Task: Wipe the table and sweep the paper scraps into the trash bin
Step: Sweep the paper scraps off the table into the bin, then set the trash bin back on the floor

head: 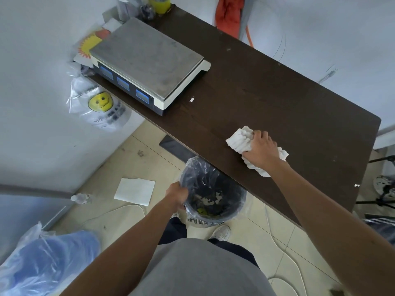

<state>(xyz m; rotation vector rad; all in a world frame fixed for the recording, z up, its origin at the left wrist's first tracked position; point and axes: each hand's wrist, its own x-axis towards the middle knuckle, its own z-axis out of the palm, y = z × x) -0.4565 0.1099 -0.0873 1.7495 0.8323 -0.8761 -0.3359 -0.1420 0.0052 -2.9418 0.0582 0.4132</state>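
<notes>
A dark brown table [267,92] runs from the top centre to the right. My right hand [260,149] presses a crumpled white cloth [239,139] flat on the table near its front edge. My left hand [176,194] grips the left rim of a black trash bin [233,212] lined with a clear plastic bag, held just below the table's front edge. Paper scraps lie inside the bin. One small white paper scrap [192,99] rests on the table beside the scale, and another scrap [356,185] sits at the right end edge.
A grey weighing scale [147,60] with blue displays occupies the table's left part. A white sheet [135,191], a small bottle [80,198] and white cables lie on the tiled floor. A smiley-face plastic bag [100,103] hangs at the left. A blue bag sits bottom left.
</notes>
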